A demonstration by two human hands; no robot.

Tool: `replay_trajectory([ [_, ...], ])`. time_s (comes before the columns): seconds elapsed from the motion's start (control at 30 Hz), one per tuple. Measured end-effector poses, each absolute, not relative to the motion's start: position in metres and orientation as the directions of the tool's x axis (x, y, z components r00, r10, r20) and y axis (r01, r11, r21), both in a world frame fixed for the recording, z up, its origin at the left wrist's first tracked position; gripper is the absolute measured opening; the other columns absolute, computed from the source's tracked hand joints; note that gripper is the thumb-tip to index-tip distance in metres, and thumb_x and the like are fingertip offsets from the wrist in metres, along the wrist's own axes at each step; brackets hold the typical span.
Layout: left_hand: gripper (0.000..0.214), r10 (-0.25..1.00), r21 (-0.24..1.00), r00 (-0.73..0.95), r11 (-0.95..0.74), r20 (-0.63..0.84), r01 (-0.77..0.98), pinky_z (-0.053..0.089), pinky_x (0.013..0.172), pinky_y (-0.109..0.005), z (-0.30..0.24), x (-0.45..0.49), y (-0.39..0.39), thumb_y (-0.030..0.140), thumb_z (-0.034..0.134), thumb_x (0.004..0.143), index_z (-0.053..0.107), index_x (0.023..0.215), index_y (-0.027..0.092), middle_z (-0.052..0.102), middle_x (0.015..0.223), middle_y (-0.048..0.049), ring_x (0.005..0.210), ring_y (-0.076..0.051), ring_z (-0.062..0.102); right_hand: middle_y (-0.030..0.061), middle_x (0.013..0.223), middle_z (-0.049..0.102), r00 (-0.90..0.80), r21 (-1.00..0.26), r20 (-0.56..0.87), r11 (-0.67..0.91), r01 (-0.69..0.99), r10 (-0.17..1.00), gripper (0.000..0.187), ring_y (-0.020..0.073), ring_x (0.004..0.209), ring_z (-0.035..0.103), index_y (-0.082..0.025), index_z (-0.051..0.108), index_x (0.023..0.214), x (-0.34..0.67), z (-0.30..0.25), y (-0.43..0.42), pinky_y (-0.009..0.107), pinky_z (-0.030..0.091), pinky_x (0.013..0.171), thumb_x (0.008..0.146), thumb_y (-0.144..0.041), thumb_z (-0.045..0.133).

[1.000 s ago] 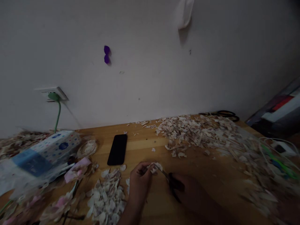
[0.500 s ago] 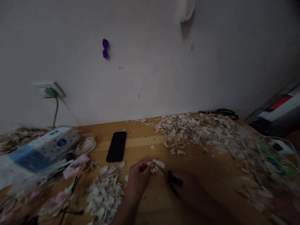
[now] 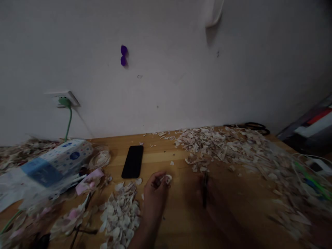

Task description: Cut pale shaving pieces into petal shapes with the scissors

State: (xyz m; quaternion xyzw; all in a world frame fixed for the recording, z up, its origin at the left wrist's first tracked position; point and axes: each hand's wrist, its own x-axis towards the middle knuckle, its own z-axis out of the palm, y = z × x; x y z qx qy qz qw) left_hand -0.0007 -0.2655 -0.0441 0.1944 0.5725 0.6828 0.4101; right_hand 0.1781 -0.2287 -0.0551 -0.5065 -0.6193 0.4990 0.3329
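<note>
Low in the middle, my left hand pinches a small pale petal-like piece between thumb and fingertips. My right hand, dim and blurred, is closed round dark-handled scissors, held apart from the piece and to its right. The blades are hard to make out now. Beside my left wrist lies a heap of rounded, whitish petal-like pieces. A wide spread of thin, pale trimmed scraps covers the table beyond my right hand.
Farther back lies a black phone on the wooden table. Left of it are a blue-and-white tissue pack, a pink card and artificial-looking flowers on dark stems. A green cord hangs from the wall socket.
The scissors have left the petal-like piece as my right hand moved to the right and turned. My left hand keeps its pinch, and less of the piece shows. The view has shifted slightly.
</note>
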Motion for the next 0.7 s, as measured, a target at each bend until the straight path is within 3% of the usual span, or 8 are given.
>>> replay_trajectory([
  [0.13, 0.025, 0.754, 0.982, -0.650, -0.040, -0.092, -0.184, 0.048, 0.067, -0.022, -0.036, 0.000, -0.268, 0.021, 0.077, 0.060, 0.068, 0.083, 0.018, 0.069, 0.080, -0.0034, 0.075, -0.015, 0.063, 0.0118, 0.106, 0.066, -0.430, -0.835, -0.129, 0.136, 0.533, 0.894, 0.035, 0.0249, 0.095, 0.062, -0.021, 0.054, 0.110, 0.179, -0.047, -0.237, 0.032, 0.048, 0.077, 0.081, -0.039, 0.050],
  [0.23, 0.029, 0.757, 0.983, -0.652, -0.074, -0.054, -0.168, 0.049, 0.071, -0.023, -0.034, -0.002, -0.270, 0.018, 0.076, 0.059, 0.068, 0.086, 0.018, 0.069, 0.084, -0.0041, 0.079, -0.015, 0.063, 0.0086, 0.095, 0.069, -0.495, -0.744, -0.163, 0.223, 0.630, 0.853, 0.023, 0.0231, 0.083, 0.063, -0.022, 0.059, 0.096, 0.179, -0.036, -0.242, 0.031, 0.046, 0.072, 0.078, -0.037, 0.053],
  [0.37, 0.031, 0.762, 0.959, -0.640, -0.099, -0.099, -0.266, 0.047, 0.065, -0.022, -0.033, -0.002, -0.271, 0.024, 0.078, 0.060, 0.066, 0.089, 0.017, 0.067, 0.076, -0.0019, 0.069, -0.013, 0.061, 0.0040, 0.084, 0.069, -0.505, -0.709, -0.189, 0.239, 0.664, 0.842, 0.016, 0.0200, 0.073, 0.062, -0.023, 0.060, 0.085, 0.173, -0.027, -0.247, 0.028, 0.043, 0.066, 0.079, -0.037, 0.055],
  [0.53, 0.034, 0.734, 0.949, -0.654, -0.041, -0.183, -0.312, 0.049, 0.071, -0.024, -0.032, 0.006, -0.271, 0.030, 0.081, 0.058, 0.066, 0.086, 0.018, 0.069, 0.085, -0.0041, 0.077, -0.015, 0.062, 0.0030, 0.082, 0.070, -0.508, -0.774, -0.245, 0.149, 0.615, 0.826, 0.016, 0.0196, 0.075, 0.064, -0.024, 0.063, 0.081, 0.167, -0.024, -0.254, 0.027, 0.043, 0.068, 0.080, -0.036, 0.054],
  [0.7, 0.030, 0.743, 0.953, -0.647, -0.044, -0.169, -0.299, 0.049, 0.074, -0.024, -0.037, 0.013, -0.272, 0.030, 0.078, 0.063, 0.065, 0.087, 0.018, 0.068, 0.087, -0.0042, 0.081, -0.015, 0.063, 0.0021, 0.084, 0.070, -0.484, -0.800, -0.233, 0.117, 0.589, 0.843, 0.016, 0.0189, 0.075, 0.063, -0.024, 0.063, 0.084, 0.167, -0.023, -0.258, 0.026, 0.042, 0.067, 0.080, -0.039, 0.057],
])
